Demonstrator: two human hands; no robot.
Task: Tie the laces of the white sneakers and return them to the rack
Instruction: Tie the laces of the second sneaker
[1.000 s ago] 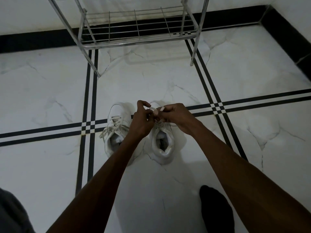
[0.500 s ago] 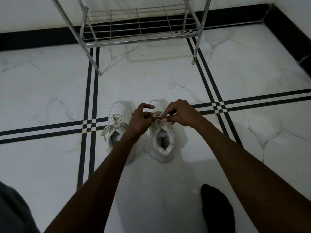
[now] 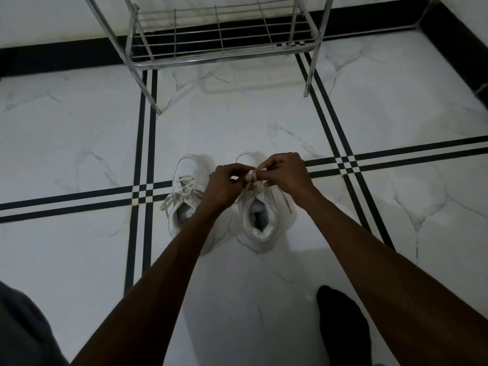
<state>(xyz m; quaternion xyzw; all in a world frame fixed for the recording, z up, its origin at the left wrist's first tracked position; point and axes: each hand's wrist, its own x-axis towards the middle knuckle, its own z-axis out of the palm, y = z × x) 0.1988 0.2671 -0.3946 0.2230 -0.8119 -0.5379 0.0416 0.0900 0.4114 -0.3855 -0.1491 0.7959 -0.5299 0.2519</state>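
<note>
Two white sneakers stand side by side on the floor, toes pointing away from me. The left sneaker point(image 3: 188, 180) has its laces tied in a bow with loose ends hanging left. Over the right sneaker point(image 3: 260, 220), my left hand point(image 3: 224, 187) and my right hand point(image 3: 284, 171) pinch the white laces point(image 3: 250, 177) between fingertips, close together above the tongue. One lace end trails down the shoe's right side. The metal shoe rack point(image 3: 221, 58) stands beyond the sneakers, its lowest wire shelf bare.
White marble floor point(image 3: 264, 122) with black stripe lines. A black skirting runs along the wall behind the rack. My foot in a black sock point(image 3: 340, 320) rests at the lower right. Grey cloth point(image 3: 18, 326) shows at the lower left corner.
Both hands stay over the right sneaker, fingers shifting on the laces; the right hand has moved slightly up and closer to the left. The sneakers have not moved.
</note>
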